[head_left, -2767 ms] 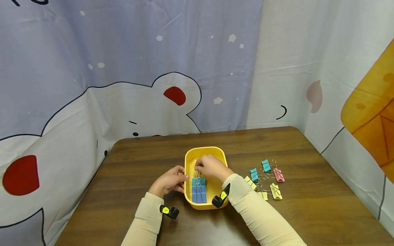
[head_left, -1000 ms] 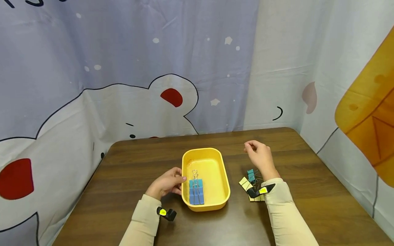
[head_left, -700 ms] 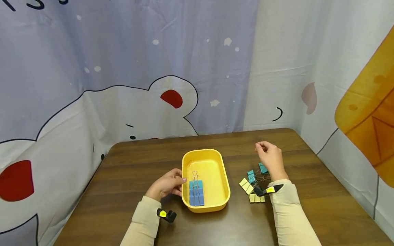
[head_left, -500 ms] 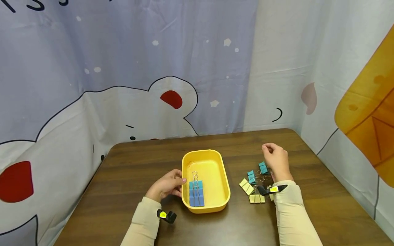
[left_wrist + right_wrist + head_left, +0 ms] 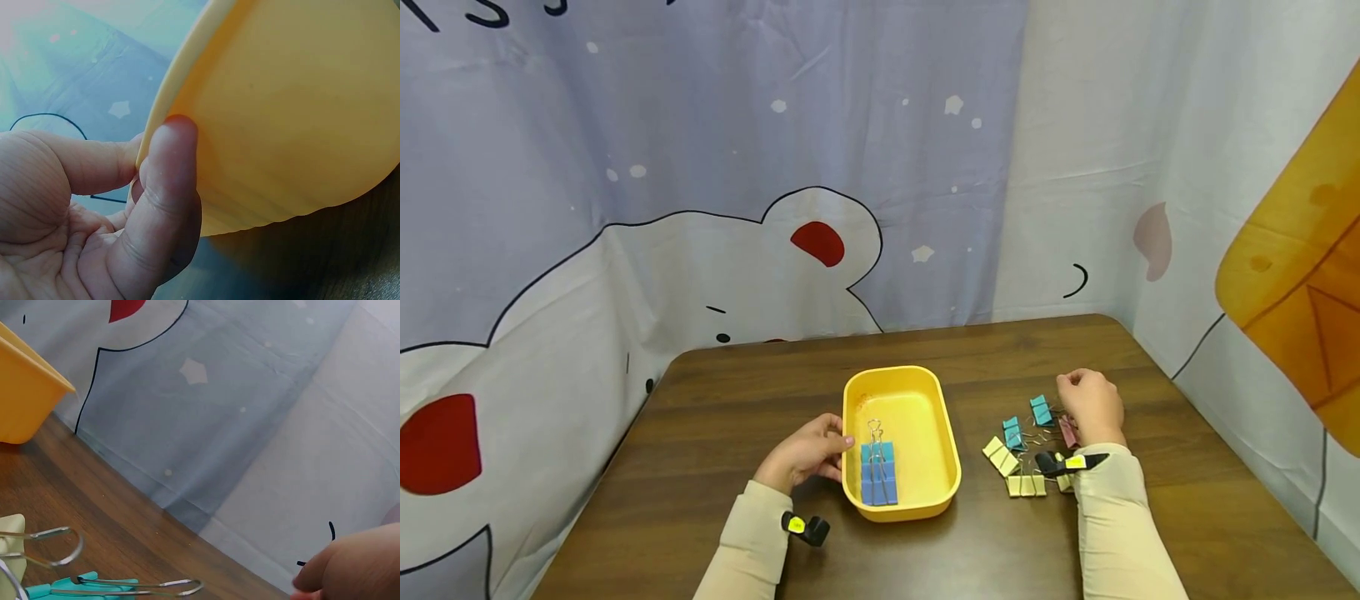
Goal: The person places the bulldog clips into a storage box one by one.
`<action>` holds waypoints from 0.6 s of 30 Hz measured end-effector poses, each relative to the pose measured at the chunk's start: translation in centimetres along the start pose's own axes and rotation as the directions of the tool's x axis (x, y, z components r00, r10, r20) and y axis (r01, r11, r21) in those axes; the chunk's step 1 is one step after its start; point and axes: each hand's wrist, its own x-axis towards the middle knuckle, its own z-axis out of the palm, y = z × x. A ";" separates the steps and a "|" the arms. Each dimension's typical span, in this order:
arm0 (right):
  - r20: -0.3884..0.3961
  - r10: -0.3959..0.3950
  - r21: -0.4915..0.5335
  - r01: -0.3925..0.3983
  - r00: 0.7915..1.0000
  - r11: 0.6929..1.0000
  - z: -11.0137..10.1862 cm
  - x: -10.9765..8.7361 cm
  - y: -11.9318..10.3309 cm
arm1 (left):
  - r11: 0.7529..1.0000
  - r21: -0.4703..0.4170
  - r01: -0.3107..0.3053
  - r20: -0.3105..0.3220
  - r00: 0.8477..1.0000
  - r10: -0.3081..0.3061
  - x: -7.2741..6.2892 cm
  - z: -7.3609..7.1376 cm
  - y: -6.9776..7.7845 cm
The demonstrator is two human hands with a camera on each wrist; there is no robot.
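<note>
In the head view, my left hand (image 5: 805, 450) pinches the left rim of a yellow plastic tray (image 5: 943, 433). The left wrist view shows a digit of the left hand (image 5: 156, 206) inside the tray's wall (image 5: 294, 94) and others outside. Blue binder clips (image 5: 878, 492) and a teal binder clip (image 5: 877, 452) lie lined up at the tray's left side, handles pointing away. My right hand (image 5: 1093, 407), fingers loosely bent, hovers over a pink binder clip (image 5: 1068, 431), partly covering it. Nothing shows between its fingers; the fingertips are mostly hidden.
Beside the tray on the wooden table (image 5: 737, 392) lie two teal binder clips (image 5: 1041, 410) and several pale yellow binder clips (image 5: 1027, 486), handles tangled. One yellow clip is partly behind the right wrist. A printed curtain (image 5: 940, 167) hangs behind the table.
My right hand has left the tray's inside, swung right past the loose clips and come down by the pink one. The left hand still holds the tray's rim.
</note>
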 end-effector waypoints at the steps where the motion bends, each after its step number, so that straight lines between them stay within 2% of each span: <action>1: 0.024 0.008 -0.017 -0.008 1.000 1.000 -0.1 0.0 0.0 | 1.000 0.001 0.000 -0.001 1.000 0.000 0.0 0.0 0.0; 9: 0.133 0.012 -0.071 -0.003 0.991 0.997 -0.9 -0.3 0.0 | 1.000 0.002 0.004 -0.002 1.000 -0.004 0.0 0.0 -0.1; 18: 0.145 0.024 -0.064 -0.015 0.989 0.998 -0.7 0.0 0.1 | 1.000 0.009 0.007 -0.005 1.000 -0.007 -0.1 0.0 0.1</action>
